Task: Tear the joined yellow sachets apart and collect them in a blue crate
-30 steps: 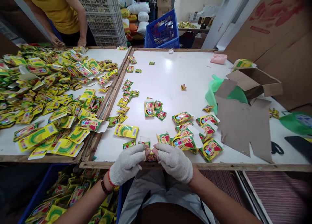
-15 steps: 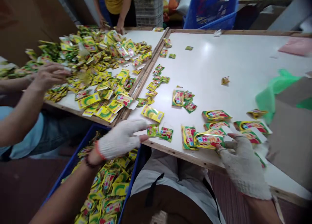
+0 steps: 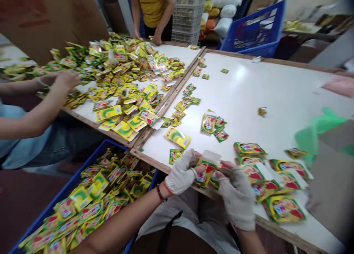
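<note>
Right now your fingertips [image 3: 199,170] are pinched on a green and yellow packet [image 3: 205,170] that you hold between both gloved hands at the near edge of the white table [image 3: 249,95]. Your left hand [image 3: 181,171] grips the packet's left side, fingers curled around it, and your right hand [image 3: 236,197] clasps the right side, thumb on top; both are clenched on the packet, neither is free. A pale card flap [image 3: 211,156] stands up from the packet's far edge.

By my reading you are in the middle of handling one packet, pulling or folding it between the hands, and it has not yet been let go. The next move calls for a firm hold with one hand while the other frees itself, because the packet is thin and slippery and could bend or slide out.

The packet lies roughly flat, printed face up towards you, and its long axis seems to run left to right, from one hand to the other; motion blur makes the exact tilt hard to tell.

Just right of the packet, more packets [image 3: 276,184] lie overlapping on the table. To its left and lower, a blue crate [image 3: 83,173] is full of them. Farther left of the packet, another person's hand [image 3: 66,79] works at a heaped pile [image 3: 124,73], and someone in a yellow shirt [image 3: 155,3] stands beyond it.
</note>
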Tool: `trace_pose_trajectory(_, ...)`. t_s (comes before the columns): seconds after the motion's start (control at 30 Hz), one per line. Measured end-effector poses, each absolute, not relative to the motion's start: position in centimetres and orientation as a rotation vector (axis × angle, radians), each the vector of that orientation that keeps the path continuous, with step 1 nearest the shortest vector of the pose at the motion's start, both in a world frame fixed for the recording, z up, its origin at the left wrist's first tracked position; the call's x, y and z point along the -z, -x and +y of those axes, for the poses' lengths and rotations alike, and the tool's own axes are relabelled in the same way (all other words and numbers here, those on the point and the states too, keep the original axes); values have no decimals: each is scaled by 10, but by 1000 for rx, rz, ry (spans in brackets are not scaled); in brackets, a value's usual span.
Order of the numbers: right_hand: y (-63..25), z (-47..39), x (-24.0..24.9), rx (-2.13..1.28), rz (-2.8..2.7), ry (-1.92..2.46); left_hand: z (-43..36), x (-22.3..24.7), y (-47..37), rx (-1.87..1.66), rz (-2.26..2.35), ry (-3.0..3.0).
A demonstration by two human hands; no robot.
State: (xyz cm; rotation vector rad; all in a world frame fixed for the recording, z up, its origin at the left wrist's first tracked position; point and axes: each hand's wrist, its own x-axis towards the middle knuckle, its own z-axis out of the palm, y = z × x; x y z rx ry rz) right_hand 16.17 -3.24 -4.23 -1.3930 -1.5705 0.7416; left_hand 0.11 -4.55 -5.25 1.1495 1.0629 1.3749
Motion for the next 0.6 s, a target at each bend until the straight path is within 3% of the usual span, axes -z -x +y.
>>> trace_pose_trajectory(0.07, -158, -33, 51, -849, -1554, 1431, -44, 52, 5, -1335, 1070, -1187)
trace_pose_trajectory(0.33, -152, -24, 43, -731, -1701, 1195, -27, 29, 27, -1166, 1214, -1519)
trace_pose_trajectory(0.6, -143, -9, 20, -1001, -1578, 1181, -9, 15, 33, -1055, 1079, -1426)
